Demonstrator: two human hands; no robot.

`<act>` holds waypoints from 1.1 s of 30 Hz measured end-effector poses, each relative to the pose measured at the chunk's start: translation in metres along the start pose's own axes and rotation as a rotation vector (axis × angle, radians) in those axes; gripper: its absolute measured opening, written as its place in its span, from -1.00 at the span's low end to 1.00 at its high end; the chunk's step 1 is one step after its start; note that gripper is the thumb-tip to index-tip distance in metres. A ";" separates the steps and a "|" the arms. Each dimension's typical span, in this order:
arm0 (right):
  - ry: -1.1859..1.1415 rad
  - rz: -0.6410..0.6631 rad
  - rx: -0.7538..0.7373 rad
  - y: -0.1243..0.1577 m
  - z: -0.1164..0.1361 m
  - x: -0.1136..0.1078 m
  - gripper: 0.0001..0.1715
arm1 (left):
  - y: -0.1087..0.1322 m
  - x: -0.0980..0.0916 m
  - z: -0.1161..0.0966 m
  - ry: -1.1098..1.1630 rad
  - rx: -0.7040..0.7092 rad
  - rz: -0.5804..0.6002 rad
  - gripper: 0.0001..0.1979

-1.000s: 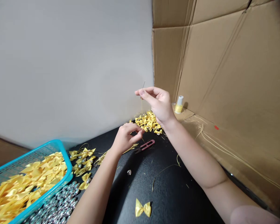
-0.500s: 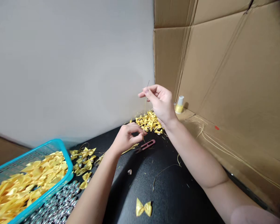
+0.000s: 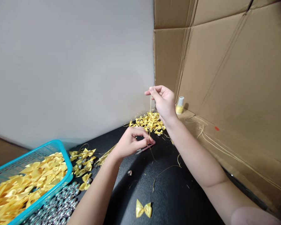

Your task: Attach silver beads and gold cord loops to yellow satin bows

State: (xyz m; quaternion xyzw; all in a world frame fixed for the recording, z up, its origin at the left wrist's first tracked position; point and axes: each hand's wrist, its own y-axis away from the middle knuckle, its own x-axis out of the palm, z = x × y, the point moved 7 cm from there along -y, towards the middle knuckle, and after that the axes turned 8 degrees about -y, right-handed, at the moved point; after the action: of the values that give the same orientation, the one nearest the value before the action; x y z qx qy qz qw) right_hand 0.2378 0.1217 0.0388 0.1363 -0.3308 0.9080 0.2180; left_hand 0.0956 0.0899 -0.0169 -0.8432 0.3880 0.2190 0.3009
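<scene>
At the centre of the frame, above the black worktop point(image 3: 173, 193), the right hand point(image 3: 163, 101) pinches the top of a thin gold thread point(image 3: 150, 118) held taut down to the left hand point(image 3: 131, 142), fingers closed on its lower end; apparently mid-threading, needing a steady pull next.

Bare black table point(image 3: 178, 193) between 1 loose bow point(image 3: 143, 209) and cardboard wall point(image 3: 224, 78); basket point(image 3: 37, 175) crowding the left

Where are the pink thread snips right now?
Head view, centre: the pink thread snips lie on the black table, partly hidden under the left hand.
</scene>
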 end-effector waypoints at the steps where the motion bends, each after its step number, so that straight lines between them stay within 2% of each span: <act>1: 0.001 -0.009 0.015 0.000 -0.001 -0.001 -0.85 | 0.000 0.002 0.002 0.053 -0.049 0.014 -0.81; 5: 0.006 0.026 0.165 -0.001 -0.018 0.002 -0.84 | 0.002 0.006 0.003 0.254 -0.271 -0.018 -0.82; 7: 0.001 0.049 0.262 0.000 -0.031 0.004 -0.84 | 0.005 0.009 -0.004 0.287 -0.336 -0.037 -0.84; 9: -0.024 0.008 0.312 -0.001 -0.040 0.001 -0.84 | 0.008 0.013 -0.013 0.300 -0.361 -0.026 -0.84; 14: -0.110 -0.157 0.293 -0.008 -0.038 -0.019 -0.88 | 0.016 0.027 -0.016 0.427 -0.446 0.009 -0.81; 18: -0.172 -0.106 0.398 -0.005 -0.038 -0.015 -0.89 | 0.028 0.032 -0.004 0.648 -0.598 -0.109 -0.83; 23: -0.236 0.130 0.647 0.024 -0.048 0.020 -0.87 | 0.064 0.019 0.006 0.818 -0.730 -0.414 -0.85; 25: -0.313 0.298 0.834 0.044 -0.051 0.037 -0.85 | 0.082 0.007 0.007 0.820 -0.759 -0.559 -0.83; 28: -0.536 0.643 1.132 0.080 -0.045 0.063 -0.81 | 0.103 -0.013 0.006 0.829 -0.751 -0.746 -0.81; 30: -0.708 0.832 1.143 0.096 -0.033 0.076 -0.79 | 0.110 -0.024 0.003 0.861 -0.719 -0.803 -0.81; 33: -0.890 1.021 1.056 0.115 -0.023 0.091 -0.73 | 0.113 -0.034 -0.002 0.902 -0.661 -0.819 -0.82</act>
State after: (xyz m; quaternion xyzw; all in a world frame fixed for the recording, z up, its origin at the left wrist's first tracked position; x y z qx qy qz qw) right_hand 0.1009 0.0854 -0.0047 0.3977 0.0597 0.7920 -0.4594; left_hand -0.0137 0.0480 -0.0328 -0.9778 0.0384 -0.1777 -0.1040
